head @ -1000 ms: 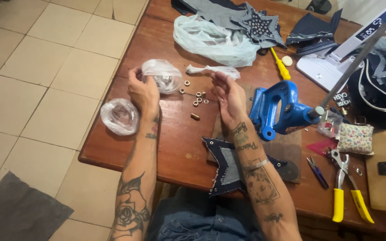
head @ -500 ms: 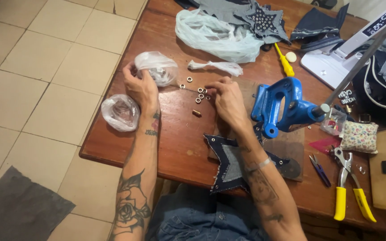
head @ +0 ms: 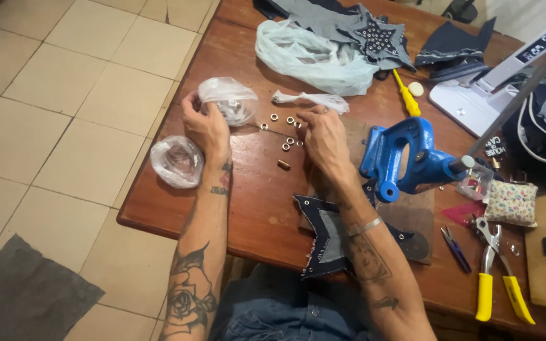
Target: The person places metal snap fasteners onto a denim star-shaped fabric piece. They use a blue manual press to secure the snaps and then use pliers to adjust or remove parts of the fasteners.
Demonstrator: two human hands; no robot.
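Observation:
My left hand (head: 205, 125) grips a small clear plastic bag (head: 230, 101) of metal pieces near the left edge of a brown wooden table (head: 248, 202). My right hand (head: 323, 136) hovers over several loose silver eyelets (head: 284, 124) scattered on the wood, fingertips pinched together at them; whether it holds one I cannot tell. A small brass piece (head: 284, 165) lies just below the eyelets. A dark denim star-shaped piece (head: 325, 235) lies under my right forearm.
A second clear bag (head: 177, 161) sits at the table's left edge. A blue hand press (head: 406, 158) stands right of my hand. Yellow-handled pliers (head: 494, 278), a yellow screwdriver (head: 404, 95), a floral pincushion (head: 510, 203), a pale plastic bag (head: 311, 57) and denim scraps (head: 374, 31) lie around.
Both hands have stayed around the eyelets. My right hand's fingers have drawn closer over them, while the left hand keeps hold of the bag.

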